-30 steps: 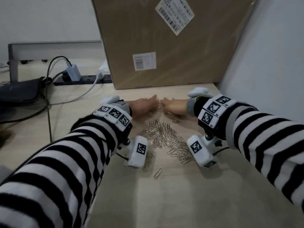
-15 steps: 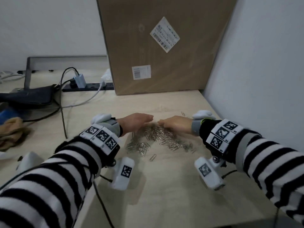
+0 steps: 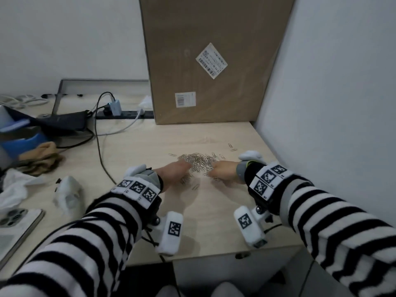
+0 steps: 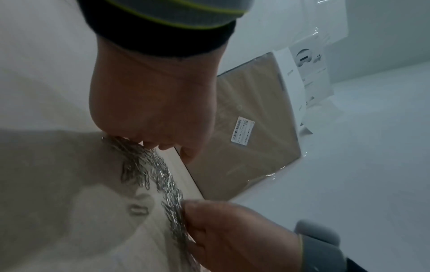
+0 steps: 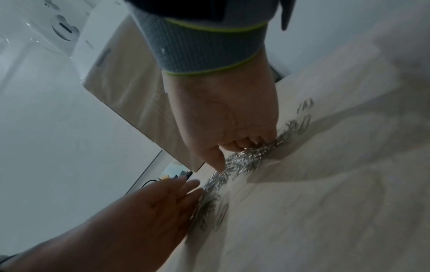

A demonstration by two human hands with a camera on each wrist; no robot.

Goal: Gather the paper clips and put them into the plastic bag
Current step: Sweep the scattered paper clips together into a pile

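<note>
We see silver paper clips [image 3: 198, 160] between our hands on the pale wood table [image 3: 214, 221], black-and-white striped sleeves [image 3: 102, 236], a brown box [image 3: 210, 28] beyond.

No wording could be read anywhere. The cardboard box [image 3: 205, 61] carried two white barcode labels [image 3: 211, 60], their print too small to make out; the wrist bands [image 3: 137, 188] bore black-and-white square markers, perhaps tracking codes.
</note>
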